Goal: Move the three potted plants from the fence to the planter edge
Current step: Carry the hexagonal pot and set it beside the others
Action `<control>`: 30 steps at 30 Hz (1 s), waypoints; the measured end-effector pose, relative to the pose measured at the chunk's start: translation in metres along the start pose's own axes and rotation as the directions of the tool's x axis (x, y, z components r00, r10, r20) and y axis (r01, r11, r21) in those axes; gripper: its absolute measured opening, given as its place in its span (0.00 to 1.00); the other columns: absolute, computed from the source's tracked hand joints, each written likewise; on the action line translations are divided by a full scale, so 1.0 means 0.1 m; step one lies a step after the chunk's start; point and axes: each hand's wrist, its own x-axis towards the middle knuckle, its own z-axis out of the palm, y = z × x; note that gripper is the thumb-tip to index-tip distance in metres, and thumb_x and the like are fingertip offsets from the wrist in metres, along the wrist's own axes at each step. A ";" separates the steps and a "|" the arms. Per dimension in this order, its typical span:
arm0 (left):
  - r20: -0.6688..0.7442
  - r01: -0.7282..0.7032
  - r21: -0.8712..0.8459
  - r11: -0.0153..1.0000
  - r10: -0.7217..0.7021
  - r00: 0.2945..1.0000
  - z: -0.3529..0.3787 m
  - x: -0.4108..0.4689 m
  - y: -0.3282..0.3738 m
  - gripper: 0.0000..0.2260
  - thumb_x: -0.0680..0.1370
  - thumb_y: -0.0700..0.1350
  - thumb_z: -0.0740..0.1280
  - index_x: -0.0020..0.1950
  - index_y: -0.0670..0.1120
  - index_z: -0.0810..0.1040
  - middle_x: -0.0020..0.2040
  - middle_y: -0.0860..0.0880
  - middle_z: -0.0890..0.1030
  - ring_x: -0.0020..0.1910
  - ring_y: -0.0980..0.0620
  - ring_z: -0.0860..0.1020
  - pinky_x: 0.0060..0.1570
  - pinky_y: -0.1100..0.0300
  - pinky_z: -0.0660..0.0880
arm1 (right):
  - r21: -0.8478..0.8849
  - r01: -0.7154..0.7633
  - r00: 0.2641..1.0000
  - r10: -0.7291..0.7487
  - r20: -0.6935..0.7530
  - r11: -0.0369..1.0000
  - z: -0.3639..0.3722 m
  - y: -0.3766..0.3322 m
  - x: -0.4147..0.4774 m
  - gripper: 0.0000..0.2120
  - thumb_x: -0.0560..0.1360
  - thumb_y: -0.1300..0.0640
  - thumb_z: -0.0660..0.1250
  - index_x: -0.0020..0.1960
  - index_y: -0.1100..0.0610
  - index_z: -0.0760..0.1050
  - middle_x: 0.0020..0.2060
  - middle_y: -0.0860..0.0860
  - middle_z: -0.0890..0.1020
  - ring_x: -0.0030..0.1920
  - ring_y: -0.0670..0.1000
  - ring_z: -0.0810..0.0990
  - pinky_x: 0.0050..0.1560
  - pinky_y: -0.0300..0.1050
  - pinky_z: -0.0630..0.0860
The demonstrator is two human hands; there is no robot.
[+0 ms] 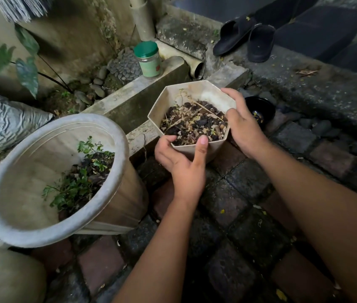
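I hold an octagonal cream pot (174, 100) of dark soil, dry leaves and a thin sprig between both hands. My left hand (183, 159) grips its near wall, thumb over the rim. My right hand (242, 122) clasps its right side. The pot is at the concrete planter edge (129, 98), which runs from the middle left toward the back; whether it rests on the ledge I cannot tell. A large round grey pot (112, 136) with small green plants stands at the left, against the planter edge. A third pot is not in sight.
A green-lidded jar (149, 60) stands on the planter edge farther back. A black bowl (260, 110) sits on the pavers right of my hand. Black sandals (245, 38) lie on the step behind. A grey pipe end (198, 69) opens beyond the pot. A silver sack (2, 121) lies left.
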 end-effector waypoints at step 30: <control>0.120 0.055 0.088 0.995 -0.065 0.991 0.10 -0.12 0.21 0.22 0.80 0.48 0.75 0.66 0.40 0.70 0.72 0.35 0.63 0.78 0.35 0.59 0.79 0.54 0.58 | 0.173 -0.161 0.977 0.181 -0.110 0.972 -0.13 -0.05 0.00 0.25 0.84 0.60 0.58 0.78 0.43 0.69 0.66 0.52 0.83 0.63 0.57 0.84 0.66 0.67 0.80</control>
